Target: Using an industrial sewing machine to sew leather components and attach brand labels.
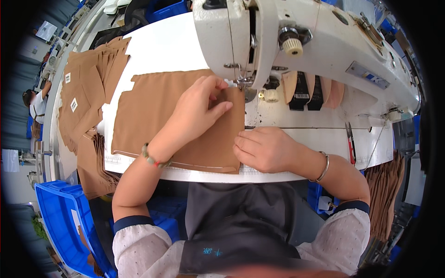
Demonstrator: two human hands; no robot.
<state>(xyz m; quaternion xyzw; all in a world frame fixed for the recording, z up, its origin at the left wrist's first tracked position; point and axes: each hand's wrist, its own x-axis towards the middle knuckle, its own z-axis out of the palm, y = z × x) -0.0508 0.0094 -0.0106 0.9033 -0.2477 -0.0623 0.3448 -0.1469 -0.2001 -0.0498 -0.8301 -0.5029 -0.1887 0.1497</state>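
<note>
Brown fabric piece [171, 120] is lying flat on the white worktop [171, 46], its corner at the sewing machine needle [241, 81]. Left hand [199, 109] is pressing it down, fingers loosely curled; right hand [264, 148], half-clenched, is steadying the right edge. Best practice: be keeping fingertips clear of the needle and feeding the edge straight.

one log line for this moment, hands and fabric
left hand: pressing brown fabric near needle | right hand: flat on fabric's right edge | sewing machine: white | cut pieces: stacked left
</note>
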